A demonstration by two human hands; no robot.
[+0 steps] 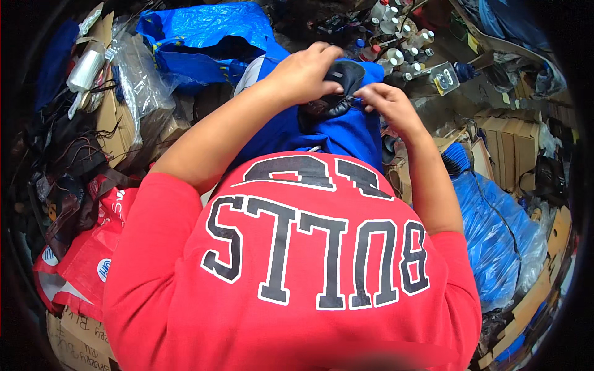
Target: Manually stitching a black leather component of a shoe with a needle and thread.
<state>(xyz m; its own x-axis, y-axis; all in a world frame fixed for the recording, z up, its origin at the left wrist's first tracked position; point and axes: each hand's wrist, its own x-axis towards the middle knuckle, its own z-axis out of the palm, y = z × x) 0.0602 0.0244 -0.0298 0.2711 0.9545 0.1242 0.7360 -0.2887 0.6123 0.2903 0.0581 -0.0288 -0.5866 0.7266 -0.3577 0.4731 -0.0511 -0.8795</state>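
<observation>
Light was even and fairly bright, with no hard shadows; the red shirt (291,278) looked saturated and sharp; glare glinted off the clear plastic wrap (139,77) at upper left; the fisheye bent edges toward a black rim; the clutter near the corners sank into dimness and mild blur.

I wore a bright red sweatshirt (291,278) that filled the lower part of the view. Large block letters ran across its chest, black with a thin white outline, and a second row of the same lettering sat above them. Its sleeves were pushed up, bunched in soft folds just above each elbow, so both forearms were bare. My left hand (303,74) and right hand (393,108) were bare, with no gloves, rings or watch that I could see.
</observation>
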